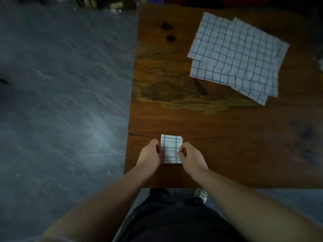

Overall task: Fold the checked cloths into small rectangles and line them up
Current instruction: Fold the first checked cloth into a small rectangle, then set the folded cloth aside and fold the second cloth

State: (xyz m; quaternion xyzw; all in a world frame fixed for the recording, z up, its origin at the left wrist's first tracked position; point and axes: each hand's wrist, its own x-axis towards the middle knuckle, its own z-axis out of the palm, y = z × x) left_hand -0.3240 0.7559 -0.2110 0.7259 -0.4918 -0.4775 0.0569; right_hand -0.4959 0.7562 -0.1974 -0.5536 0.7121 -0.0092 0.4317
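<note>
Folded cloth [171,147] near left on surface [227,137], room for a row. Left hand [150,152], right hand [189,157]: fingers pinching its side edges, probably squaring. Unfolded stack [236,56] far right.

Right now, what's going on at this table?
A person stands at the near corner of a wooden table, working on one small folded cloth. The left hand grips its left edge and the right hand pinches its right edge. It is the only folded one in view. A pile of unfolded cloths lies spread at the far side.
</note>
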